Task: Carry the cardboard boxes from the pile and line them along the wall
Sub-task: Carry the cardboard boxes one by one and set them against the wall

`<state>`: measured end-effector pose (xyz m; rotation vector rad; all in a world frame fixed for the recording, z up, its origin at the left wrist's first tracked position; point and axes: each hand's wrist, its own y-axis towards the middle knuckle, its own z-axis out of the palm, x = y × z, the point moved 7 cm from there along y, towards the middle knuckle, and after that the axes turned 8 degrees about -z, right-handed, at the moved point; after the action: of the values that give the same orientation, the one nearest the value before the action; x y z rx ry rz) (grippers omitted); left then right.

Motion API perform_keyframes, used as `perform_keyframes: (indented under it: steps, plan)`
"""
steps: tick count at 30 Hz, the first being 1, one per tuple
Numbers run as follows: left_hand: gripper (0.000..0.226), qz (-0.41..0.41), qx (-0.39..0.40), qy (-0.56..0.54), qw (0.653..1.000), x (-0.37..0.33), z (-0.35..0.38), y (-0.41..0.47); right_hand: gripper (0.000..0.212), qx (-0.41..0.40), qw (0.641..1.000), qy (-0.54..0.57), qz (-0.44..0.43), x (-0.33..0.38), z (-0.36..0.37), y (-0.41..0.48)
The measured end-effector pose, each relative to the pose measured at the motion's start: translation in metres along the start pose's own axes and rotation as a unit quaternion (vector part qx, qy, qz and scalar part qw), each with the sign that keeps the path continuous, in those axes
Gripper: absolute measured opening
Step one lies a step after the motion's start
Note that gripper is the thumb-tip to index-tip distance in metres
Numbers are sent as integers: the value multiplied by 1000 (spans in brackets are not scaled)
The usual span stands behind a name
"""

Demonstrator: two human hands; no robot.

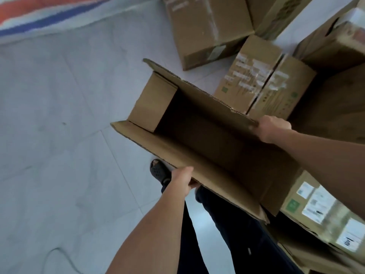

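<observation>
An open cardboard box is held at the middle of the frame, its flaps spread and its dark inside turned toward the camera. The left hand is closed on the edge of the nearer flap at lower centre, the thumb laid on top and the fingers curled beneath. The right hand is wrapped round the edge of the farther flap, right of centre.

The box is crowded on its right by the pile. A taped box is seen just beyond the right hand, a larger sealed box at upper centre, and a labelled box (white stickers, print too blurred to read) close against the held box's lower right end. More cartons are stacked along the right edge.

To the left, white floor tiles are spread, with a striped mat at upper left and a thin cable at lower left. A dark shoe and dark trousers are seen beneath the held box.
</observation>
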<state>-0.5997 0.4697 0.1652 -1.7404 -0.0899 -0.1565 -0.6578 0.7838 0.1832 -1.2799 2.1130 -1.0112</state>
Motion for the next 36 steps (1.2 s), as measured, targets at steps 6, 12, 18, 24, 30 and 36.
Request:
perform_keyframes:
  steps: [6,12,18,24,30,36]
  plan:
    - [9,76,-38,-19,996,-42,-52,-75,41,-48,998,10,-47,55,-80,-37]
    - [16,90,-83,-127,984,-75,-155,-123,41,-54,992,-5,-114,152,-165,-89]
    - [34,107,-21,-227,968,-102,-277,-158,48,-69,985,-8,-155,287,-217,-152]
    - [60,158,-16,-326,932,-122,-431,-176,35,-96,965,28,-241,455,-246,-222]
    - [64,208,-40,-400,892,-125,-576,-189,33,-135,940,-34,-312,604,-261,-291]
    - [51,270,-93,-433,855,-123,-697,-233,39,-137,908,-96,-384,759,-254,-340]
